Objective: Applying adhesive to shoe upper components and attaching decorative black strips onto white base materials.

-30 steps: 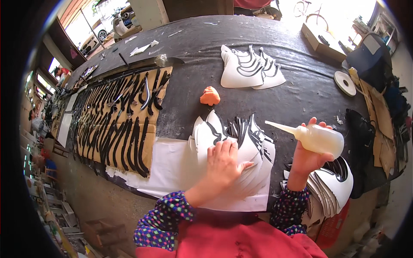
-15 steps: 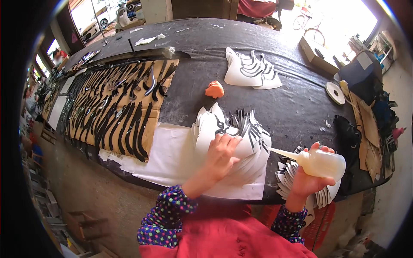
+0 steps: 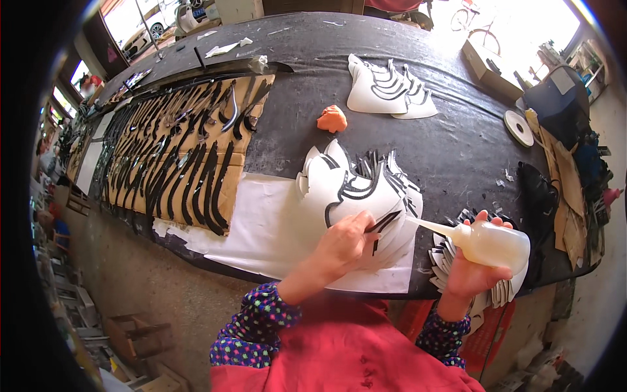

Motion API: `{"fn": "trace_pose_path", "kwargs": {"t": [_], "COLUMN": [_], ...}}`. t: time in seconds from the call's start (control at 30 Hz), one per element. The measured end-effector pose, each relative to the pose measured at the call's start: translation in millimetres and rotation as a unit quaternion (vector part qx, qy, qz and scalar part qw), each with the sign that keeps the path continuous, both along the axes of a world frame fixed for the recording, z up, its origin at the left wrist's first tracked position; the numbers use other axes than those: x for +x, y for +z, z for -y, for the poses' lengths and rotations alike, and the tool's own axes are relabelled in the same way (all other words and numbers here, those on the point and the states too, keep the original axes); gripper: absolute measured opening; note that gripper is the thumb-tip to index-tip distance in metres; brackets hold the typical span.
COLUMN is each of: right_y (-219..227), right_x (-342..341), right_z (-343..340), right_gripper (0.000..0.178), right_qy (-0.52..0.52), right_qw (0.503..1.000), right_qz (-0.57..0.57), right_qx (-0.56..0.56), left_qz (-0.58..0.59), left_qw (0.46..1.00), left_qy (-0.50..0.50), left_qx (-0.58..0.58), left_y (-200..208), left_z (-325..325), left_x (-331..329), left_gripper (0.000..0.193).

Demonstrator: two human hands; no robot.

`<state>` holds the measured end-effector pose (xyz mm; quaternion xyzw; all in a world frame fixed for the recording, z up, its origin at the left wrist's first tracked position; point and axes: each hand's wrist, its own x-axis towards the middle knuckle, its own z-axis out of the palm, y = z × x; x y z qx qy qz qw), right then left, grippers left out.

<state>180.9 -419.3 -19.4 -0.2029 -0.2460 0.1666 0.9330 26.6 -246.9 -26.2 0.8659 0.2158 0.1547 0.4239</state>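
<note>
My left hand [image 3: 344,243] is closed at the right side of a fanned pile of white curved pieces [image 3: 320,189] with black trim. A short dark strip [image 3: 385,223] sticks out from its fingertips; where exactly they pinch it is hidden. My right hand [image 3: 471,271] grips a translucent squeeze bottle [image 3: 491,246] holding a pale yellowish liquid. The bottle lies on its side, its long thin nozzle pointing left, with the tip beside the pile's right edge. White paper [image 3: 261,209] lies beneath the pile.
Cardboard [image 3: 240,147] covered with rows of black curved strips lies at left. An orange lump [image 3: 332,119] sits beyond the pile, with more white trimmed pieces [image 3: 375,98] farther back. Another stack [image 3: 444,258] is beside my right hand. A white tape roll [image 3: 518,128] lies at right.
My left hand has moved from the top of the pile down toward its right side, and a dark strip now shows at its fingertips. The bottle stays in my right hand.
</note>
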Motion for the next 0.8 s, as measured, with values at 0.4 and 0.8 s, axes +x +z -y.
{"fn": "trace_pose_path", "kwargs": {"t": [0.4, 0.8], "right_y": [14.0, 15.7], "right_x": [-23.4, -30.1], "right_z": [-17.1, -17.3], "right_gripper": [0.073, 0.051], "right_qy": [0.044, 0.002], "right_qw": [0.985, 0.985], "right_qz": [0.169, 0.165], "right_qx": [-0.005, -0.045], "left_qz": [0.096, 0.083], "left_qw": [0.884, 0.902], "left_qy": [0.013, 0.008], "left_qx": [-0.457, -0.424], "left_y": [24.6, 31.0], "left_z": [-0.7, 3.4], "left_x": [-37.4, -37.1], "left_gripper": [0.034, 0.035]}}
